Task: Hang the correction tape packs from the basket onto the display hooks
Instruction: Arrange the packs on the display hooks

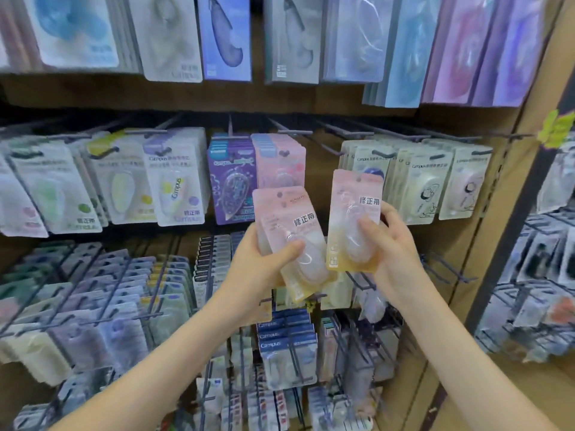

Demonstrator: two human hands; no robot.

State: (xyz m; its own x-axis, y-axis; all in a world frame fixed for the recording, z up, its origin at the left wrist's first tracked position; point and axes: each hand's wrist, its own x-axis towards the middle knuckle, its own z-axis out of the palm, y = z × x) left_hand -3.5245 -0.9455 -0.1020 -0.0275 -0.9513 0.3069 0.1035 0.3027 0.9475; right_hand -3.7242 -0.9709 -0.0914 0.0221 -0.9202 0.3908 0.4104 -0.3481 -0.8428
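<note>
One head-worn wide-angle view faces the hook display straight on from close range, tilted slightly down.

A stationery shop: rows of carded correction tape packs hang from wire display hooks on a brown display wall.

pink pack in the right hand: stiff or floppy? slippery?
Probably stiff: the pink pack stands flat and upright though the right hand pinches only its lower half. Likely light: thumb and fingertips suffice. The glossy blister may be slippery.
</note>
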